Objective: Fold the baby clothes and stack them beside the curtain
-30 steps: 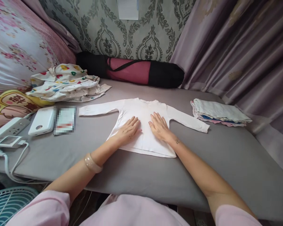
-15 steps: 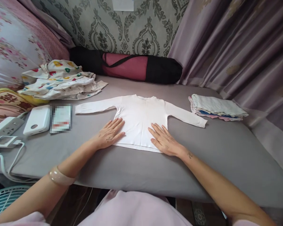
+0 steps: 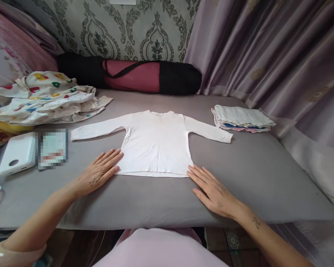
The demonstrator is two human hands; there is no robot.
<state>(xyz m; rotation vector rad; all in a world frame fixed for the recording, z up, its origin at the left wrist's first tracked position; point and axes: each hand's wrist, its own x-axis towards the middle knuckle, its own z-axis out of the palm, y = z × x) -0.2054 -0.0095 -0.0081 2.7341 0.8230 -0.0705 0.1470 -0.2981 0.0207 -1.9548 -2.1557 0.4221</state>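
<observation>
A small white long-sleeved shirt lies flat on the grey bed sheet, sleeves spread to both sides and its hem towards me. My left hand rests flat with fingers stretched out, fingertips at the shirt's lower left corner. At the lower right corner, the fingertips of my right hand touch the hem's edge, the palm down and the fingers apart. Neither hand grips anything. Slight creases run down the shirt's lower middle.
A folded stack of clothes sits on the right. Loose patterned clothes are heaped at the left, near a white power bank and a blurred-out item. A black and red long bag lies along the wall, beside purple curtains.
Both hands have slid outward from the shirt's lower front to its bottom corners. The shirt stays laid out flat. My view has shifted somewhat to the right.
</observation>
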